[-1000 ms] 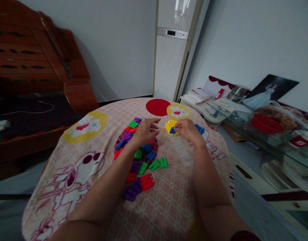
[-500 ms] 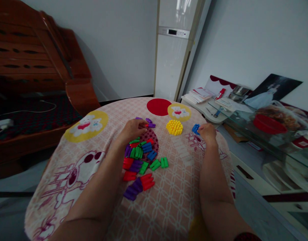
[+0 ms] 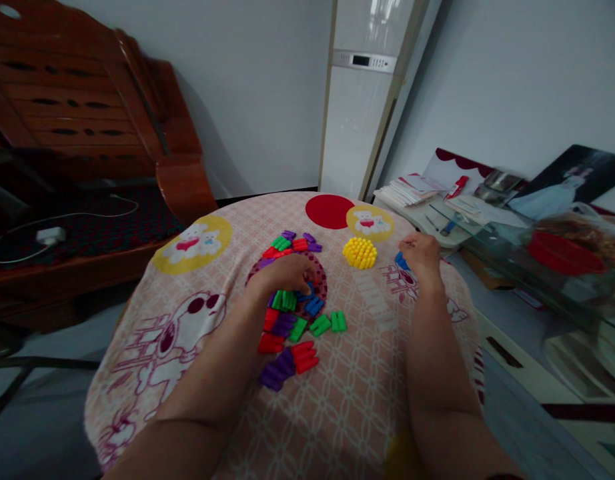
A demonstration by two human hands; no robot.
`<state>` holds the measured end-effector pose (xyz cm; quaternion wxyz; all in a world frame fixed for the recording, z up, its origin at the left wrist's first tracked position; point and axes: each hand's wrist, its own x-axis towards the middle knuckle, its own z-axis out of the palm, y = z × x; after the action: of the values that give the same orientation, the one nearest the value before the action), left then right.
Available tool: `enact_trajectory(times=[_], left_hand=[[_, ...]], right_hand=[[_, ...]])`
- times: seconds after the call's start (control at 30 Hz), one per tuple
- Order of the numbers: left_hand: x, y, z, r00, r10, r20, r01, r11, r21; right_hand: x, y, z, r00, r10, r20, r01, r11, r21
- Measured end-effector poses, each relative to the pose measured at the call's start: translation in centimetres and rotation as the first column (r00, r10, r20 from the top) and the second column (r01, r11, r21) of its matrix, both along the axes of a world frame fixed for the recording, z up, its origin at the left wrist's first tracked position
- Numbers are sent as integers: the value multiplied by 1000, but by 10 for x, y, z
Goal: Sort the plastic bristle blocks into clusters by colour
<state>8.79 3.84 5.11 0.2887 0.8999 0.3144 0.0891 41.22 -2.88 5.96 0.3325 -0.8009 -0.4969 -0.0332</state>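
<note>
Small ribbed plastic pieces in several colours lie about the table. My left hand [image 3: 291, 272] reaches over them with its fingers curled down onto a blue plastic piece [image 3: 306, 291], closed on it as far as I can see. Green pieces [image 3: 285, 301] show beneath its wrist. Over on the right, my right hand [image 3: 421, 255] is closed, fingertips drawn together just above a group of blue pieces [image 3: 401, 261]; whatever is between them is hidden. Between the hands stands a tight cluster of yellow pieces [image 3: 360, 253]. Nearer to me lie red pieces [image 3: 305, 357] and purple pieces [image 3: 278, 369].
A patterned cloth covers the round table [image 3: 352, 400]. To the right is a glass-topped cabinet [image 3: 487, 243] holding papers, a red bowl [image 3: 562, 253] and a photo. A wooden bench [image 3: 180, 187] stands at the left, a tall white appliance [image 3: 360, 120] behind.
My right hand went from the yellow cluster to the blue group, then rose slightly. My left hand moved to the far pieces, then back down to the blue ones. The view shifted a little.
</note>
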Motion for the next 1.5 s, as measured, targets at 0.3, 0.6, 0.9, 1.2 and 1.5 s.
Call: enact_trajectory(times=[0.3,0.6,0.9,1.2,1.5], left_hand=[[-6,12,-9,985,27,169,7,980,-200],[-6,18,-11,828,346,440,-195,915,-353],[15,4,-6,783,357,509,-122,891,-438],[15,1,-3,801,349,486,-146,902,-406],[13,3,-4,812,322,487,-122,910,-397]], right_hand=[[-53,12,0,932,326,-160,-324,945,41],[-124,11,-12,572,593,-566,-752,655,-75],[-126,16,-3,470,497,-729,-562,806,187],[-26,7,5,899,223,-377,-178,972,150],[27,-7,-9,997,-32,63,43,983,-180]])
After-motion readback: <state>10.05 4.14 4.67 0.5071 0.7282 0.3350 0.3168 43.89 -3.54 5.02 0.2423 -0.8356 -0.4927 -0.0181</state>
